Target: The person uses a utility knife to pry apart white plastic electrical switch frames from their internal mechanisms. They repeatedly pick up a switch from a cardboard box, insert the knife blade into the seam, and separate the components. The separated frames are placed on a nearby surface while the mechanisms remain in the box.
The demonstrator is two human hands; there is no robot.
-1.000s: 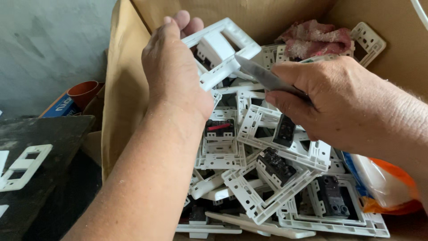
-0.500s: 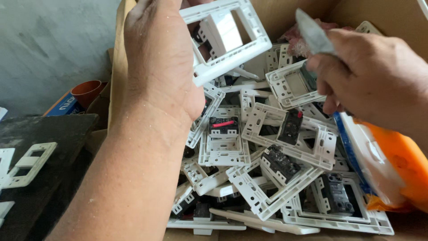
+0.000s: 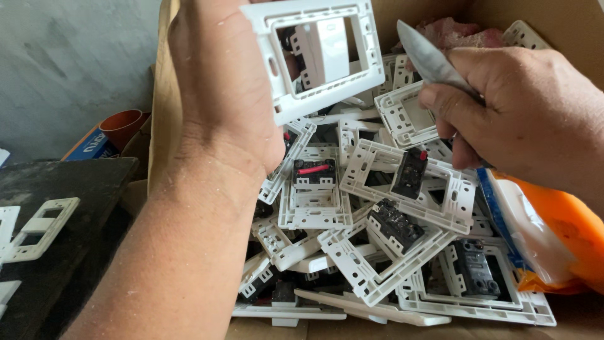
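— switch plate (image 3: 321, 60), where is it?
— raised over the cardboard box (image 3: 566, 25) of white frames, left hand (image 3: 220, 94) closed on its edge.
— right hand (image 3: 516, 107)?
— fingers closed round a grey knife blade (image 3: 428, 53), just beside the plate.

Both arms are bare, with no sleeve, glove, watch or ring showing anywhere in view. The left hand (image 3: 220, 94) and its forearm, on the left of the scene, are flecked with small pale specks of dust or plaster. The right hand (image 3: 516, 113) shows broad knuckles and short nails.
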